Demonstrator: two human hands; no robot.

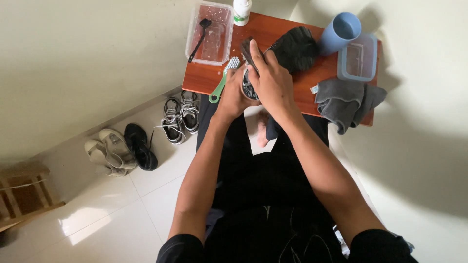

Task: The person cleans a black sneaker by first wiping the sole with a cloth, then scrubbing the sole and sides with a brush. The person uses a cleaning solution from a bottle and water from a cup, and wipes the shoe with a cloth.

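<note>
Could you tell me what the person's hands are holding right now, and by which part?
Both hands grip a dark laced shoe: left hand cups its side, right hand wraps over its top. The exact hold is partly hidden.

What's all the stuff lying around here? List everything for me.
Shoe: one, grey and black, held between both hands over the table edge.
Low table: one, reddish-brown wood, top centre.
Clear tub: one, on the table's left end, black brush inside.
Green-handled brush: one, table's near-left edge.
White bottle: one, green label, table's back edge.
Black cloth: one, mid-table.
Blue cup: one, tipped, right of the cloth.
Lidded container: one, clear with blue-grey rim, right end.
Grey towel: one, hanging off the right edge.
Floor shoes: grey sneaker pair, black shoe, beige sandals.
Wooden stool: one, far left.
Left hand, right hand: gripping the shoe.
</note>
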